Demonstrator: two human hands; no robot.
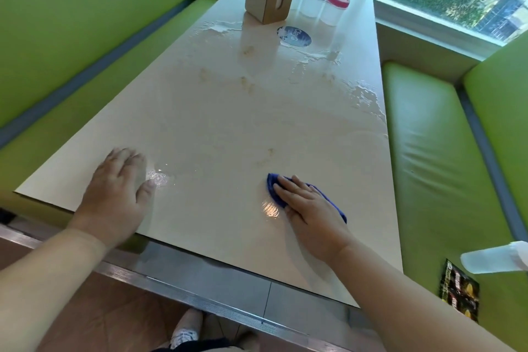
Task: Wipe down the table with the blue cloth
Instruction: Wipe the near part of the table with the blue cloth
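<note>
While the right hand [307, 203] pressed the cloth [275, 190] flat to the table [217, 123], its fingers lay close together on top, pinching nothing; blue showed past the fingertips and behind the little finger. The left hand [120, 183] rested palm-down, fingers slightly spread, thumb beside a wet patch [158, 178]. The cloth's long axis seemed to follow the fingers, pointing up-left. To wipe well, firm even pressure and overlapping strokes were probably needed, reaching the puddles [363, 94] and smears [247, 84] well beyond the fingertips.
</note>
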